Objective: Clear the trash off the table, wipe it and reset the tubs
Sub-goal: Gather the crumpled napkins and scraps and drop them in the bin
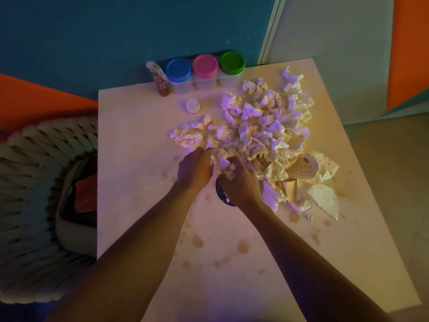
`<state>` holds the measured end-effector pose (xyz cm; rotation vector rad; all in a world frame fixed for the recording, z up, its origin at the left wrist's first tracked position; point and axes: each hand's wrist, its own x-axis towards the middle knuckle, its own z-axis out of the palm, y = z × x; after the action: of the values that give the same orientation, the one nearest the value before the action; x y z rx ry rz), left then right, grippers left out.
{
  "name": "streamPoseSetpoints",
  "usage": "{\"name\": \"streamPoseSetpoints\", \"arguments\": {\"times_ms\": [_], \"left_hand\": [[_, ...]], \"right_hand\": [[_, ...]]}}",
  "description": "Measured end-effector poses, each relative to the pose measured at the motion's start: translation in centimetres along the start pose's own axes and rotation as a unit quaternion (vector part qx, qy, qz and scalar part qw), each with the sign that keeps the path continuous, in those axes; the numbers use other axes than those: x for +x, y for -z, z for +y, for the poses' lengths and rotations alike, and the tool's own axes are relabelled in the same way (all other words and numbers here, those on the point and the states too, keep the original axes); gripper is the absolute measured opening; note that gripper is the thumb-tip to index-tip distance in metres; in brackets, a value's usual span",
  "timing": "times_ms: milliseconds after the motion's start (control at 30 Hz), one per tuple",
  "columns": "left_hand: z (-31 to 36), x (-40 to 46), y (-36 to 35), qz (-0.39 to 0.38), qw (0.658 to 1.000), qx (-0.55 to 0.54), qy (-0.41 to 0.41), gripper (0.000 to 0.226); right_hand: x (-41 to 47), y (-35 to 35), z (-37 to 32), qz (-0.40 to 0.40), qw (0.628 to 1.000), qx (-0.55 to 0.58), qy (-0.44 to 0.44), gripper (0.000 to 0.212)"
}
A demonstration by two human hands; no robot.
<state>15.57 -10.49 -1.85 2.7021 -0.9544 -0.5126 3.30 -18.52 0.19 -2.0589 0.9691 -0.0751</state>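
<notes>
Three clear tubs sit in a row at the far edge of the worktop point(130, 182), touching each other and capped with a blue lid point(178, 70), a pink lid point(205, 66) and a green lid point(232, 62); can't tell what's inside them from here. Just left of the blue one there's a small bottle point(161, 80) with reddish stuff in it, leaning a bit, and a small round white cap-like thing point(193, 105) sits on the worktop in front of the tubs. The trash is a big heap of crumpled paper napkins point(262, 126) spread over the right-centre of the worktop, running roughly from the far right corner down toward the near middle, with a few dotted paper pieces point(325, 167) at its near right end. Both hands are dug into the near edge of the pile: the left hand point(195, 169) and right hand point(239, 184) each have fingers curled around bunched napkin, close together. A dark round object point(220, 194) peeks out under the right hand, mostly hidden. The left half and near part of the worktop are open, with brownish spill spots point(242, 246) scattered around. Off the left edge is a chunky knit basket point(30, 194) on the floor with something dark and red inside.
</notes>
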Motion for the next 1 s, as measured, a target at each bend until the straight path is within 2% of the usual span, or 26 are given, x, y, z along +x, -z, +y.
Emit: {"name": "streamPoseSetpoints", "arguments": {"times_ms": [100,200,300,433,533,633,733,800,900,1000], "left_hand": [[-0.1,0.1,-1.1,-0.024,0.999,0.046,0.007,0.035],[-0.7,-0.3,-1.7,-0.01,0.999,0.037,0.019,0.026],[-1.1,-0.5,-1.4,-0.01,0.999,0.024,0.019,0.027],[-1.7,-1.5,-0.7,-0.028,0.999,-0.003,0.024,0.025],[-2.5,-2.3,-0.3,-0.024,0.999,-0.011,0.039,0.025],[-3.1,-2.7,0.3,0.005,0.998,-0.029,0.049,0.027],[-3.3,-2.6,1.0,0.048,0.996,-0.066,0.023,0.03],[-3.2,-2.0,1.4,0.052,0.996,-0.074,0.016,0.035],[-2.5,-0.5,1.7,0.057,0.997,-0.044,0.042,0.023],[-1.3,0.9,2.0,0.044,0.998,-0.014,0.047,0.028]], "right_hand": [[1.4,0.1,-0.4,-0.019,0.999,-0.014,0.034,0.051],[3.1,-0.3,-0.8,-0.064,0.995,-0.07,0.016,0.062],[4.4,-1.0,-0.8,-0.101,0.987,-0.128,0.013,0.071],[5.4,-1.5,-0.3,-0.143,0.972,-0.188,0.003,0.066],[5.2,-1.7,0.2,-0.127,0.972,-0.199,0.022,0.056],[4.8,-1.9,0.6,-0.107,0.968,-0.224,0.036,0.043],[4.7,-2.3,0.6,-0.099,0.968,-0.227,0.028,0.034],[4.7,-2.6,0.7,-0.103,0.966,-0.235,0.023,0.034],[4.3,-2.9,1.0,-0.117,0.967,-0.227,0.014,0.046],[3.8,-3.1,1.5,-0.105,0.969,-0.221,0.009,0.05]]}}
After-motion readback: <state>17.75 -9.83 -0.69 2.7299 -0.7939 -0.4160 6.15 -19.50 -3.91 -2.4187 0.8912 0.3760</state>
